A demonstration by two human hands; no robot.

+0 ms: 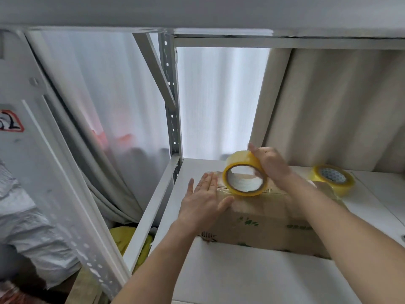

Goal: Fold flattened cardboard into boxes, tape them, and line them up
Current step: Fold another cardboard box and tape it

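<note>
White shelf board (252, 279) under my arms, w/ a metal rack post (173, 119) at its left back corner & pale curtains (221, 102) behind. Spare roll of yellowish tape (333, 179) lies flat on the shelf to the right, just beside the box's far right end, partly behind my right forearm. Left of the rack, a white slanted panel (43, 161) w/ a red-edged sticker (11, 120); something yellow (129, 242) sits below shelf level in the gap; grey-white bagged stuff (26, 227) lower left.

Cardboard box (263, 220) w/ green print sits on the shelf, long side toward me. My left hand (203, 202) lies flat on its top left end, fingers straight & close together, thumb out to the right on the top edge. My right hand (271, 163) grips a tape roll (245, 174), fingers curled over its outer rim, roll standing on edge w/ its bottom touching the box top, just right of my left fingertips. Right hand is blurred, so can't tell where the thumb sits.
</note>
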